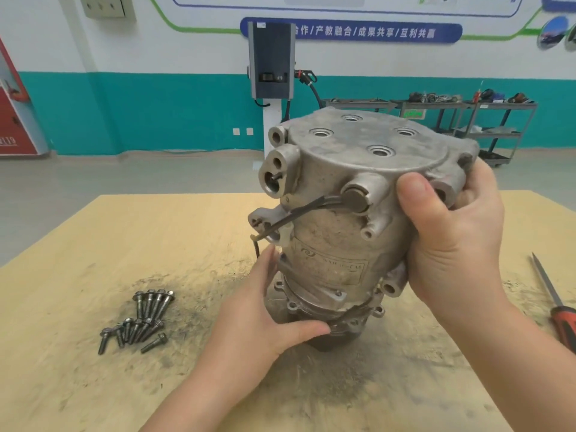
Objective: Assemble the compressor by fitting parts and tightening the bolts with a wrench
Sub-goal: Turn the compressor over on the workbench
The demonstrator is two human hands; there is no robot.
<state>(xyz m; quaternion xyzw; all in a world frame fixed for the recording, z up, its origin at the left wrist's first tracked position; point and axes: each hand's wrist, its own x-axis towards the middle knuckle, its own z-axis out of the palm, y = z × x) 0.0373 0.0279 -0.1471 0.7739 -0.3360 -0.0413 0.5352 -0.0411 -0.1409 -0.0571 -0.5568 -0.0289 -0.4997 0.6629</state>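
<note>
A dirty grey metal compressor [339,213] stands upright in the middle of the wooden table [93,385], leaning slightly to the left. Its top cover has several empty bolt holes. My right hand [452,238] grips the upper right side of the housing, thumb on the rim of the cover. My left hand [265,313] wraps round the lower left part near the base, thumb across the front. A black wire runs across the housing front. Several loose bolts [140,319] lie in a heap on the table to the left.
A screwdriver [554,304] with a red and black handle lies near the table's right edge. Beyond the table are a grey floor, a wall-mounted charging unit [270,60] on a white post, and metal shelves [467,120] with parts at the back right.
</note>
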